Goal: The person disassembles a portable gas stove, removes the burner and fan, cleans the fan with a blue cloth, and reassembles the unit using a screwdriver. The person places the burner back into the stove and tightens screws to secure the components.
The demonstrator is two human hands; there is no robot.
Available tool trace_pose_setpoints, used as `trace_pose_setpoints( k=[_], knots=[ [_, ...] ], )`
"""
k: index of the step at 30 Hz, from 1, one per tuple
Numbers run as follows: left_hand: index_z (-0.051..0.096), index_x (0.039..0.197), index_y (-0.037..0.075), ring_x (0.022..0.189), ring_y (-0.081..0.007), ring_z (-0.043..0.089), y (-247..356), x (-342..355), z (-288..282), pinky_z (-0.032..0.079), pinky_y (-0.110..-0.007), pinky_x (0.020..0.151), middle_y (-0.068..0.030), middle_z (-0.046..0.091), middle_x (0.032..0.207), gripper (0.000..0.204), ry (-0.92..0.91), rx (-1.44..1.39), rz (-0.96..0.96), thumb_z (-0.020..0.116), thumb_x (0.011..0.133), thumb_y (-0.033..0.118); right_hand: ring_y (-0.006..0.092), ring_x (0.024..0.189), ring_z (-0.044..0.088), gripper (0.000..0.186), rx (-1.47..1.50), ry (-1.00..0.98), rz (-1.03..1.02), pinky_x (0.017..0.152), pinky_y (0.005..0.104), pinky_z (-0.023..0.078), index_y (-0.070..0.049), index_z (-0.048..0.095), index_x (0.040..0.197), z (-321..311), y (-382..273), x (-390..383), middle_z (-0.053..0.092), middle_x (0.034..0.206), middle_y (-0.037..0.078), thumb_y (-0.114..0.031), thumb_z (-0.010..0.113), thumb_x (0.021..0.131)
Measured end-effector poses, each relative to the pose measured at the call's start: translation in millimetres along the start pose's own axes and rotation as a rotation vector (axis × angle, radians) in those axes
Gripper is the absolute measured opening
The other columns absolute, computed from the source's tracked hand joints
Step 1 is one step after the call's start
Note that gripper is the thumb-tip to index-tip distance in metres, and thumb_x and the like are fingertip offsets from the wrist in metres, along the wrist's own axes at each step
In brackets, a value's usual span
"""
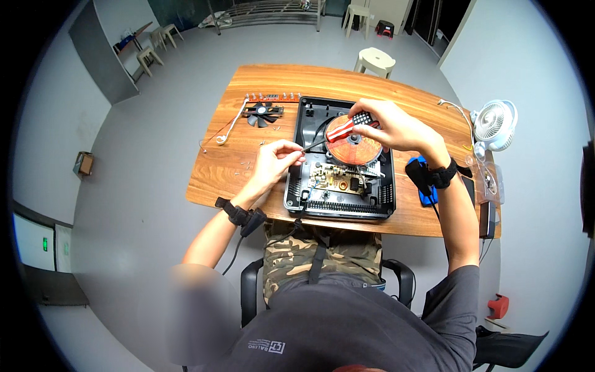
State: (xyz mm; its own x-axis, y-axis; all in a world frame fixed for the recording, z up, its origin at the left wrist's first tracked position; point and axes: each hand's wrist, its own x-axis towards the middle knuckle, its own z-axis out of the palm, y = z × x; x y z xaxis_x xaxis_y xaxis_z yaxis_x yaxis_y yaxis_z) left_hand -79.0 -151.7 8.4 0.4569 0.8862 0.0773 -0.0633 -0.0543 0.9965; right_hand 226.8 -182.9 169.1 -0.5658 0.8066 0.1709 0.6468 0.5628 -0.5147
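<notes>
One screwdriver (pixel 332 134) | right hand (pixel 392 126): grip wrapped its handle (pixel 343 129) over the coil (pixel 353 154) | left hand (pixel 280 162): grip pinched its far end left of coil, apparently for steadiness

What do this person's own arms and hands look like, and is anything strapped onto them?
The left hand and right hand are gloveless. Each wrist wears a black strap, left and right, bearing a dark module with a thin dark cable. The right sleeve is short and dark grey; the left sleeve looks blurred.
</notes>
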Motion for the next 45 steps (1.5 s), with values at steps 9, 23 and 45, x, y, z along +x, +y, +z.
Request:
trace_pose_setpoints(
  k=[9, 23, 45],
  knots=[
    [0.069, 0.111, -0.004, 0.093, -0.0179, 0.074, 1.6, 0.7, 0.2, 0.061, -0.028, 0.084, -0.0132, 0.075, 0.102, 0.016, 0.013, -0.102, 0.049, 0.068, 0.097, 0.004, 0.0173, 0.051, 0.063, 0.033, 0.016, 0.049, -0.069, 0.049, 0.0304, 0.05, -0.001, 0.06, 0.118, 1.2, 7.8, -1.0, 0.064, 0.079, 0.011, -0.028, 0.066, 0.1],
    [0.066, 0.121, -0.004, 0.101, -0.0196, 0.072, 13.1, -5.0, -3.8, 0.06, -0.032, 0.09, -0.0153, 0.073, 0.111, 0.025, -0.146, -0.117, -0.032, 0.068, 0.097, 0.003, 0.0167, 0.054, 0.066, 0.035, 0.196, -0.038, 0.088, 0.05, 0.0299, 0.052, 0.0, 0.06, 0.119, -8.7, -0.8, -7.2, 0.068, 0.082, 0.012, -0.029, 0.067, 0.099],
    [0.066, 0.129, 0.009, 0.132, -0.0232, 0.046, -14.9, 1.2, 5.2, 0.023, -0.05, 0.114, -0.0036, 0.06, 0.129, 0.062, -0.372, 1.078, 0.235, 0.088, 0.072, 0.023, 0.0386, 0.098, 0.066, 0.024, -0.244, -0.229, -0.227, 0.089, 0.0438, 0.052, 0.004, 0.063, 0.1, 29.6, -46.8, 23.8, 0.067, 0.095, 0.022, -0.016, 0.07, 0.089]
  ],
)
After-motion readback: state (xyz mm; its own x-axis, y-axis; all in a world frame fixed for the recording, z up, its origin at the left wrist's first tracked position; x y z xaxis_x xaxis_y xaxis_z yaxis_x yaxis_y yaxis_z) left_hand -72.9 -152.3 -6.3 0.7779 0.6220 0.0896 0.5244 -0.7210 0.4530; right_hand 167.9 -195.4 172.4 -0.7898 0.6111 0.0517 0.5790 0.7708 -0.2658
